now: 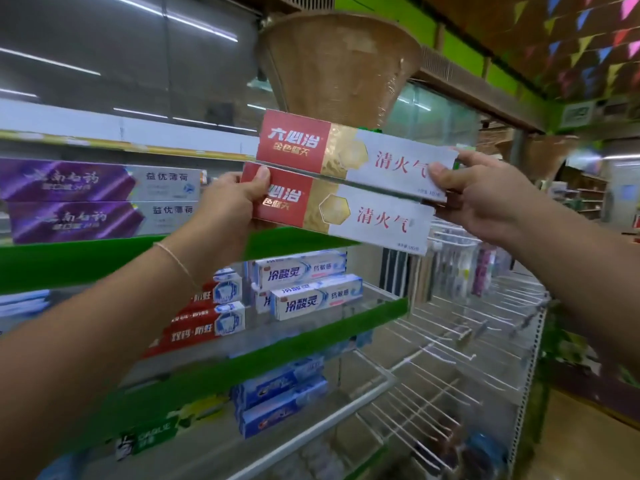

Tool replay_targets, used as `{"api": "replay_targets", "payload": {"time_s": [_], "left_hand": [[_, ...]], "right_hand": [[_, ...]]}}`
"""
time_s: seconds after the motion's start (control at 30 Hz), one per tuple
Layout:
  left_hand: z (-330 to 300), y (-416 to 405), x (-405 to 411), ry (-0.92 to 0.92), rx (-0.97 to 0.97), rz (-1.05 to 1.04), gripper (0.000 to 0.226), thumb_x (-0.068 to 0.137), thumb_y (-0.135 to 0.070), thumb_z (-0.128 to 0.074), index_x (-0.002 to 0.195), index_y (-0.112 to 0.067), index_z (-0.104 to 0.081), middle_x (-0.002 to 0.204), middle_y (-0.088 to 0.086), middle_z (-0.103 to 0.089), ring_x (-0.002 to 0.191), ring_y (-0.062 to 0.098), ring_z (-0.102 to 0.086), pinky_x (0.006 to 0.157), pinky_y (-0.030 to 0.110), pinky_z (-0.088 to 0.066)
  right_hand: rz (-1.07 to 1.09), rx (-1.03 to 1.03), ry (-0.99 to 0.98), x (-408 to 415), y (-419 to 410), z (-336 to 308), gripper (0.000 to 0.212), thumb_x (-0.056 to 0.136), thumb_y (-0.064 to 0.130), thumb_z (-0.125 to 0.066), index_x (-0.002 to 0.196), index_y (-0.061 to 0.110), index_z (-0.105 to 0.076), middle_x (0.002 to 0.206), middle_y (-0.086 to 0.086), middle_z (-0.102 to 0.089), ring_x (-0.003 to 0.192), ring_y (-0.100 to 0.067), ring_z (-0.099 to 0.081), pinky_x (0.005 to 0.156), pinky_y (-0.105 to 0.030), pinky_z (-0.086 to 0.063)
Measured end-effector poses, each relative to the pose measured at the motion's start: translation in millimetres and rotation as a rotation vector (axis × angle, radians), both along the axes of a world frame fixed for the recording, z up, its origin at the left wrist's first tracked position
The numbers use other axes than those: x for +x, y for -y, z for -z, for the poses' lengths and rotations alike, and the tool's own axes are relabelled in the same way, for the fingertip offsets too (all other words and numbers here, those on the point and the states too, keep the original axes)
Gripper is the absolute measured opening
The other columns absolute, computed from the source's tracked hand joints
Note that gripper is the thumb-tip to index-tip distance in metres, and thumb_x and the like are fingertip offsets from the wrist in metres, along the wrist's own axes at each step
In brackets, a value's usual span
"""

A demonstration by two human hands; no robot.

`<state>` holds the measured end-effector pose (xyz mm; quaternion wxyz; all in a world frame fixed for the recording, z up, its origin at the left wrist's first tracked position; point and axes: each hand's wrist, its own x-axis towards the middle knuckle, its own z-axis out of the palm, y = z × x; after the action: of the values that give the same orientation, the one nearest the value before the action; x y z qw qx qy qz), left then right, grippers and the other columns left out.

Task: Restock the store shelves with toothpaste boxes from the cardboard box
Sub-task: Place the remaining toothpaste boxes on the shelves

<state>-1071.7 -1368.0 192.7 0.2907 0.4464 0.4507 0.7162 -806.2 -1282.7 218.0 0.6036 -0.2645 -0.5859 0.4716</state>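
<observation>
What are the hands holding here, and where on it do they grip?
Two red-and-white toothpaste boxes, stacked one on the other. The left hand grips their red left ends, the right hand their white right ends.

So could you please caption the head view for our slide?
Both hands lift two red-and-white toothpaste boxes toward the shelf.

Retail shop: green-edged shelves (311,240) w/ stacked toothpaste boxes (100,202), wire display racks (450,358), bunting (588,36) overhead.
</observation>
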Motion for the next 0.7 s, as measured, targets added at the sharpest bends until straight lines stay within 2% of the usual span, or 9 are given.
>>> {"api": "replay_targets", "payload": {"time_s": [0.07, 0.2, 0.3, 0.37, 0.47, 0.63, 0.7], "left_hand": [[-6.6, -12.2, -8.9, -0.019, 0.017, -0.023, 0.032, 0.097, -0.031, -0.054, 0.12, -0.007, -0.053, 0.104, 0.005, -0.071, 0.087, 0.018, -0.072, 0.067, 0.032, -0.058], [-18.6, -38.6, -26.1, -0.048, 0.03, -0.086, 0.033, 0.098, -0.031, -0.053, 0.122, -0.008, -0.053, 0.107, 0.004, -0.07, 0.093, 0.019, -0.07, 0.081, 0.038, -0.057], [-27.6, -57.6, -36.3, -0.047, 0.015, -0.147, 0.036, 0.097, -0.034, -0.055, 0.122, -0.009, -0.052, 0.107, 0.005, -0.07, 0.093, 0.02, -0.07, 0.086, 0.041, -0.057], [-30.3, -70.3, -40.6, -0.058, 0.012, -0.208, 0.038, 0.096, -0.036, -0.057, 0.122, -0.01, -0.05, 0.105, 0.005, -0.069, 0.088, 0.019, -0.07, 0.077, 0.037, -0.059], [-31.9, -83.7, -40.0, -0.058, 0.025, -0.275, 0.032, 0.096, -0.037, -0.058, 0.116, -0.013, -0.048, 0.097, 0.002, -0.067, 0.078, 0.014, -0.07, 0.054, 0.026, -0.055], [-33.8, -93.1, -43.0, -0.077, -0.014, -0.368, 0.038, 0.095, -0.041, -0.058, 0.119, -0.013, -0.048, 0.1, 0.004, -0.067, 0.08, 0.016, -0.069, 0.06, 0.03, -0.055], [-34.0, -95.5, -42.6, -0.083, -0.024, -0.394, 0.039, 0.095, -0.041, -0.058, 0.119, -0.013, -0.048, 0.1, 0.004, -0.067, 0.079, 0.016, -0.069, 0.059, 0.029, -0.055]], "right_hand": [[-0.007, 0.017, 0.0, -10.4, -17.4, -6.2, 0.032, 0.089, 0.002, -0.066, 0.119, 0.015, -0.062, 0.087, -0.007, -0.076, 0.077, -0.021, -0.073, 0.065, -0.037, -0.06], [-0.025, 0.003, 0.007, -30.1, -52.4, -18.5, 0.028, 0.09, 0.003, -0.065, 0.115, 0.015, -0.064, 0.093, -0.009, -0.076, 0.079, -0.022, -0.074, 0.065, -0.038, -0.06], [-0.038, -0.004, 0.015, -43.2, -79.2, -24.4, 0.026, 0.091, 0.005, -0.065, 0.113, 0.019, -0.063, 0.09, -0.006, -0.077, 0.077, -0.019, -0.074, 0.063, -0.035, -0.059], [-0.042, 0.0, 0.021, -53.1, -96.2, -25.6, 0.024, 0.092, 0.006, -0.064, 0.11, 0.021, -0.063, 0.09, -0.004, -0.076, 0.08, -0.019, -0.073, 0.069, -0.037, -0.059], [-0.06, 0.0, 0.022, -68.6, -118.2, -29.3, 0.022, 0.092, 0.007, -0.064, 0.108, 0.022, -0.062, 0.093, -0.004, -0.075, 0.084, -0.02, -0.072, 0.08, -0.041, -0.058], [-0.128, 0.019, 0.037, -90.6, -145.8, -37.4, 0.034, 0.09, 0.007, -0.065, 0.122, 0.018, -0.06, 0.099, -0.007, -0.075, 0.09, -0.02, -0.073, 0.076, -0.04, -0.059], [-0.172, 0.026, 0.045, -99.2, -154.9, -38.9, 0.03, 0.091, 0.008, -0.065, 0.119, 0.018, -0.06, 0.099, -0.007, -0.075, 0.091, -0.02, -0.073, 0.077, -0.039, -0.06]]}}
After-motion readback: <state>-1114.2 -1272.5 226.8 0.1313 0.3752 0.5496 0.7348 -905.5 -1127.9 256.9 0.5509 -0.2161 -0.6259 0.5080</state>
